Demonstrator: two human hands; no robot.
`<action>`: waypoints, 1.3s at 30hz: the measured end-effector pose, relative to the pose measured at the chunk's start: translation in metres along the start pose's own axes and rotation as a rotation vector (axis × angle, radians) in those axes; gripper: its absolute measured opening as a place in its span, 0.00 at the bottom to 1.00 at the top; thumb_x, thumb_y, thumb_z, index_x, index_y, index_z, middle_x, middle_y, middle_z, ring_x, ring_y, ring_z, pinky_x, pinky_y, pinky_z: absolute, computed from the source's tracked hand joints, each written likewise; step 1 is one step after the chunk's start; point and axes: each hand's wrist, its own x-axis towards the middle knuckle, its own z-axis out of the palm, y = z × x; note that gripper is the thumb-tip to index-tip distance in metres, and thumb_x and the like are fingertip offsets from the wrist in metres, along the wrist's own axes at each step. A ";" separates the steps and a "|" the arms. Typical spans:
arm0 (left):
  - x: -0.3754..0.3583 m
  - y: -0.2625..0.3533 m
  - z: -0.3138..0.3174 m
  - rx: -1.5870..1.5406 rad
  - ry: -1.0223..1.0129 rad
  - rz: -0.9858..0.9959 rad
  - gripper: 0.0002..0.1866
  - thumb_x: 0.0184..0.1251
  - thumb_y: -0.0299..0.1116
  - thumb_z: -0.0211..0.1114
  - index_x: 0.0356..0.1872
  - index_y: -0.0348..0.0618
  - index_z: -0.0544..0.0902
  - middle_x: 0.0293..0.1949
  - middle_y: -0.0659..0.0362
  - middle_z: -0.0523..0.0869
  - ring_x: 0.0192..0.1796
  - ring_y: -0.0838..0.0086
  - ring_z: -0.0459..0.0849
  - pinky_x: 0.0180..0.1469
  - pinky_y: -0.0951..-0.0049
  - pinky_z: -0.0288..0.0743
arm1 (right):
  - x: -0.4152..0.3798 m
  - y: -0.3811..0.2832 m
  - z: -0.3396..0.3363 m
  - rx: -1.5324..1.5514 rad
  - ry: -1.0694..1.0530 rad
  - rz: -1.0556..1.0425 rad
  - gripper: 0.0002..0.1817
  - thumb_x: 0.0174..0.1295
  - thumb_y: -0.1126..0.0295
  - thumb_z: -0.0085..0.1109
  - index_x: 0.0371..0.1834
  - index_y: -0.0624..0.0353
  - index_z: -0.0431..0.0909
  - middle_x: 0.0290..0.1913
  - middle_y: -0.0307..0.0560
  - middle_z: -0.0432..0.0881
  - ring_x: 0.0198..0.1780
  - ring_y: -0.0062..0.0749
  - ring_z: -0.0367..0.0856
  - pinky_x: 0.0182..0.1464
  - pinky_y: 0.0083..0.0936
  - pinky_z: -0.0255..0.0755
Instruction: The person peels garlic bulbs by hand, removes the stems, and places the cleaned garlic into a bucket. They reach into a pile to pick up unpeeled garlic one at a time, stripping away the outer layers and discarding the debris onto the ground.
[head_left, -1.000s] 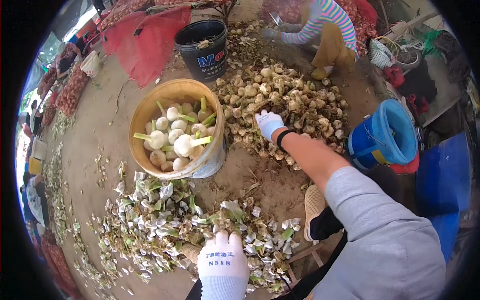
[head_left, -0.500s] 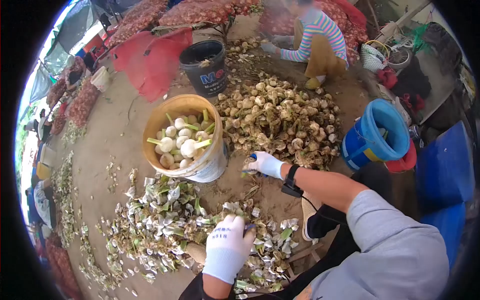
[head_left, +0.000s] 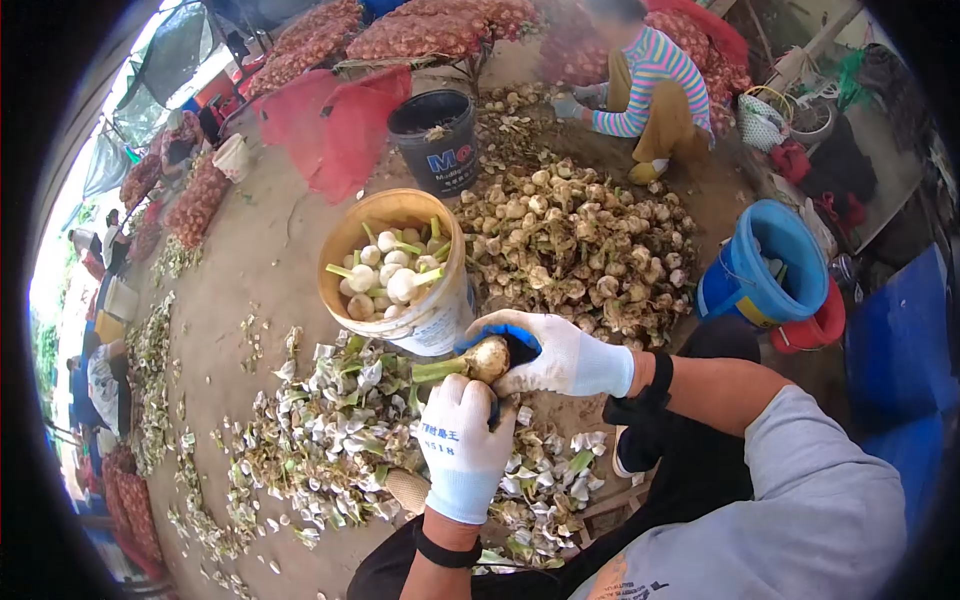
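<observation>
A garlic bulb (head_left: 490,358) with a thick green stem pointing left is held above the peelings. My right hand (head_left: 570,355), in a white glove with a blue palm, is closed around its right side. My left hand (head_left: 460,440), gloved alike, has its fingers curled and pressed against the underside of the bulb and stem; its fingertips are partly hidden. Just behind is a yellowish bucket (head_left: 338,305) holding several peeled white garlic bulbs (head_left: 402,286) with trimmed green stems. A heap of unpeeled garlic (head_left: 590,245) lies beyond my right hand.
Garlic peelings (head_left: 320,430) cover the ground before me. A black bucket (head_left: 432,150) stands behind the yellowish one. At right are a blue bucket (head_left: 735,285) and a red basin (head_left: 812,325). A person in a striped top (head_left: 655,85) crouches beyond the heap. Netted garlic sacks (head_left: 440,28) lie behind.
My right hand has come back from the heap's near edge, now with a garlic bulb. My left hand has risen from over the peelings to meet it. The view has shifted slightly.
</observation>
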 end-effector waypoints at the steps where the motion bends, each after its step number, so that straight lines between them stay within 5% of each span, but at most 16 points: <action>1: 0.001 0.001 -0.002 -0.027 0.001 -0.040 0.12 0.51 0.22 0.75 0.30 0.39 0.77 0.31 0.50 0.77 0.33 0.51 0.79 0.35 0.56 0.73 | 0.001 0.003 0.002 0.025 0.017 -0.036 0.34 0.62 0.71 0.78 0.71 0.59 0.75 0.63 0.45 0.84 0.64 0.25 0.80 0.71 0.29 0.72; 10: 0.010 0.002 -0.005 0.074 0.077 -0.034 0.13 0.48 0.20 0.75 0.28 0.40 0.76 0.28 0.50 0.76 0.30 0.50 0.79 0.32 0.56 0.71 | 0.012 0.001 -0.007 0.006 0.102 -0.103 0.36 0.59 0.73 0.80 0.72 0.61 0.73 0.63 0.44 0.84 0.64 0.25 0.80 0.71 0.30 0.73; 12: 0.012 0.003 -0.007 0.142 0.069 -0.050 0.13 0.50 0.26 0.77 0.27 0.45 0.77 0.28 0.55 0.77 0.30 0.55 0.80 0.31 0.56 0.72 | 0.013 0.003 -0.007 0.117 0.081 -0.042 0.39 0.57 0.75 0.81 0.72 0.62 0.71 0.70 0.48 0.79 0.70 0.30 0.77 0.74 0.33 0.73; 16: 0.008 0.008 -0.011 0.051 0.102 -0.078 0.15 0.51 0.23 0.78 0.28 0.40 0.75 0.24 0.51 0.74 0.25 0.56 0.76 0.29 0.62 0.69 | 0.008 0.000 -0.002 0.195 0.106 -0.038 0.36 0.61 0.75 0.79 0.71 0.63 0.71 0.68 0.48 0.81 0.68 0.31 0.79 0.72 0.33 0.76; 19: 0.001 0.015 -0.017 -0.062 0.069 -0.165 0.16 0.62 0.28 0.77 0.27 0.40 0.74 0.21 0.57 0.73 0.22 0.68 0.72 0.28 0.70 0.66 | 0.016 0.001 -0.013 0.236 0.297 0.021 0.32 0.64 0.71 0.77 0.69 0.64 0.73 0.62 0.49 0.84 0.60 0.29 0.85 0.65 0.30 0.82; 21: 0.002 0.020 -0.020 -0.500 0.045 -0.663 0.17 0.73 0.37 0.73 0.28 0.41 0.75 0.21 0.64 0.74 0.23 0.78 0.70 0.29 0.77 0.64 | 0.016 -0.002 -0.018 0.140 0.285 -0.043 0.35 0.60 0.70 0.80 0.69 0.65 0.74 0.61 0.45 0.84 0.61 0.24 0.82 0.67 0.26 0.76; 22: 0.007 0.015 -0.020 -0.714 0.108 -0.724 0.18 0.79 0.45 0.68 0.36 0.40 0.79 0.26 0.66 0.79 0.26 0.81 0.74 0.30 0.77 0.68 | 0.014 -0.006 -0.014 0.067 0.266 -0.086 0.35 0.60 0.71 0.80 0.70 0.64 0.73 0.62 0.46 0.84 0.62 0.24 0.81 0.68 0.27 0.75; 25: 0.015 0.003 -0.016 -1.154 0.283 -0.983 0.20 0.79 0.47 0.69 0.50 0.38 0.82 0.33 0.65 0.83 0.32 0.80 0.81 0.34 0.76 0.77 | 0.008 -0.012 0.001 -0.134 0.121 -0.111 0.36 0.60 0.75 0.78 0.72 0.60 0.72 0.66 0.46 0.81 0.67 0.27 0.78 0.73 0.29 0.70; 32: 0.013 -0.012 -0.019 -1.048 0.094 -0.921 0.15 0.75 0.34 0.73 0.52 0.34 0.85 0.40 0.61 0.89 0.37 0.83 0.84 0.37 0.79 0.79 | 0.011 0.002 0.005 -0.043 0.008 0.008 0.41 0.61 0.66 0.80 0.76 0.62 0.69 0.67 0.43 0.81 0.68 0.26 0.77 0.75 0.31 0.70; 34: 0.015 -0.012 -0.020 -1.011 0.091 -0.879 0.13 0.75 0.31 0.72 0.52 0.33 0.85 0.41 0.61 0.89 0.38 0.82 0.85 0.40 0.79 0.80 | 0.013 0.009 0.004 0.145 0.025 0.079 0.42 0.64 0.61 0.78 0.77 0.63 0.68 0.65 0.45 0.82 0.67 0.26 0.78 0.72 0.30 0.73; 35: 0.015 -0.011 -0.020 -0.972 0.089 -0.835 0.11 0.75 0.27 0.71 0.52 0.32 0.85 0.41 0.60 0.90 0.40 0.81 0.85 0.43 0.78 0.80 | 0.011 0.011 0.008 0.382 -0.002 0.082 0.38 0.69 0.58 0.74 0.77 0.63 0.69 0.65 0.47 0.82 0.62 0.27 0.82 0.62 0.29 0.82; 36: 0.016 -0.009 -0.020 -0.973 0.086 -0.835 0.11 0.75 0.27 0.71 0.52 0.32 0.85 0.41 0.60 0.90 0.40 0.81 0.85 0.43 0.78 0.80 | 0.010 0.011 0.007 0.382 0.002 0.083 0.38 0.69 0.58 0.74 0.77 0.63 0.69 0.65 0.47 0.82 0.62 0.27 0.82 0.62 0.29 0.82; 39: 0.017 -0.004 -0.019 -0.746 0.128 -0.657 0.10 0.73 0.22 0.68 0.52 0.31 0.84 0.42 0.59 0.90 0.42 0.79 0.86 0.48 0.76 0.80 | 0.006 0.016 0.006 0.762 -0.007 0.239 0.32 0.77 0.56 0.63 0.76 0.63 0.68 0.60 0.47 0.85 0.52 0.29 0.88 0.40 0.29 0.87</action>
